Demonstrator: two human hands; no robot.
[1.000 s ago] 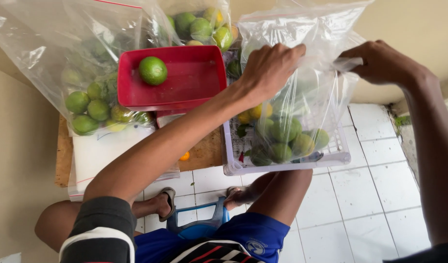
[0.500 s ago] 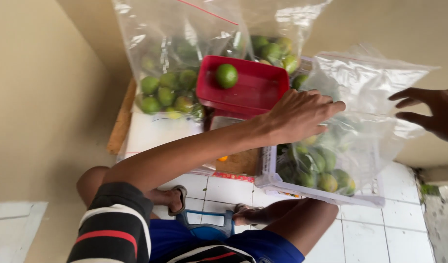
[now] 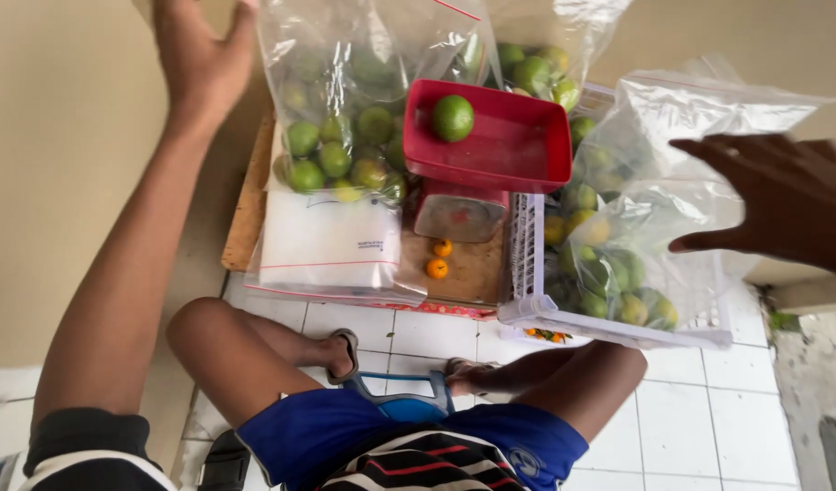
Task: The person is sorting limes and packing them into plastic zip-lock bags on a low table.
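Soft, even daylight with faint shadows; glare streaks the clear plastic bags at top, and the right hand is motion-blurred.

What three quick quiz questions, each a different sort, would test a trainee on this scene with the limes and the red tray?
1. True or false: the red tray holds one lime.
2. Which hand is nearest the bag in the white basket? A) left hand B) right hand
3. Fill in: the two small fruits on the board below the tray are ____ in colour.

Key
1. True.
2. B; it is spread open beside the bag, gripping nothing, while the left hand is raised open by the wall.
3. Orange.
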